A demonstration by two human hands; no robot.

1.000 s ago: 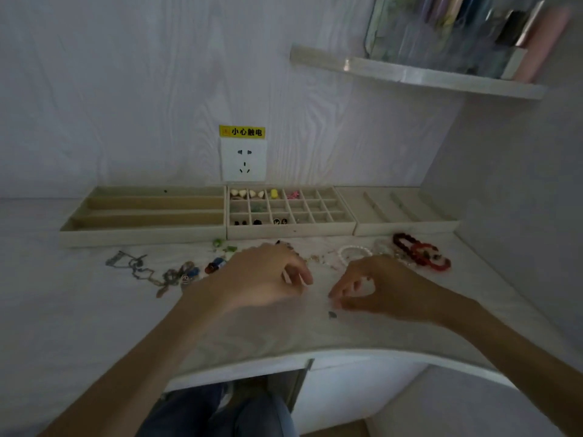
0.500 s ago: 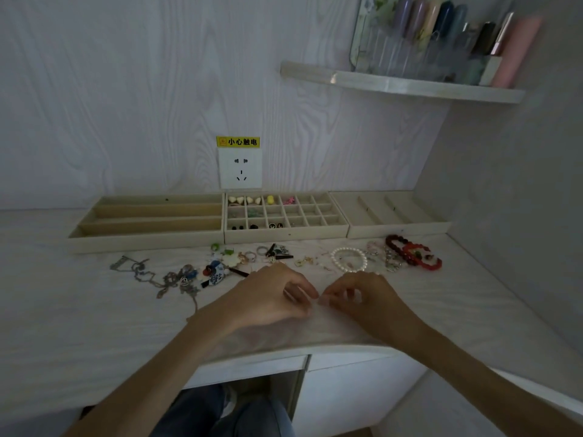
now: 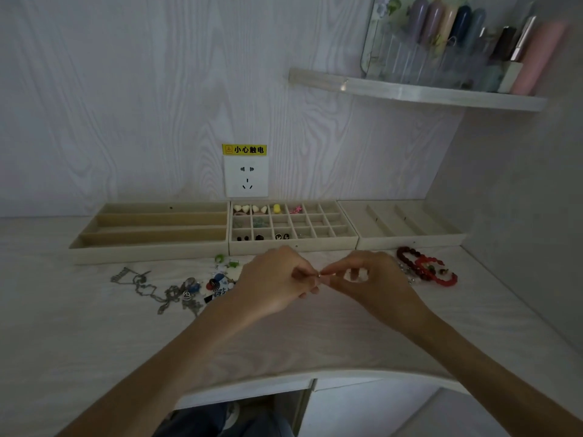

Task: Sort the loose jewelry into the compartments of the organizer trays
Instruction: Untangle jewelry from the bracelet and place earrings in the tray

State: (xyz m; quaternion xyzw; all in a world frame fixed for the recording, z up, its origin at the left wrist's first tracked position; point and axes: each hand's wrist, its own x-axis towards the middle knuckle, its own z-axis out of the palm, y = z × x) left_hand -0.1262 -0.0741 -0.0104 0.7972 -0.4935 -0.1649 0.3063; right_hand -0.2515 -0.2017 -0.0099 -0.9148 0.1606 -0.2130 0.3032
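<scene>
L hand (image 3: 277, 279) + R hand (image 3: 369, 279) both pinching tiny stud (image 3: 319, 274) above desk (image 3: 94, 326).

I am at home, in a dressing corner. My pale wood-grain bench (image 3: 94, 326) runs into white wood-grain walls, where a white wall socket (image 3: 246, 176) sits under a yellow warning sticker (image 3: 244, 149). A white wall shelf (image 3: 419, 91) above carries pastel cosmetic bottles (image 3: 448, 33).
</scene>
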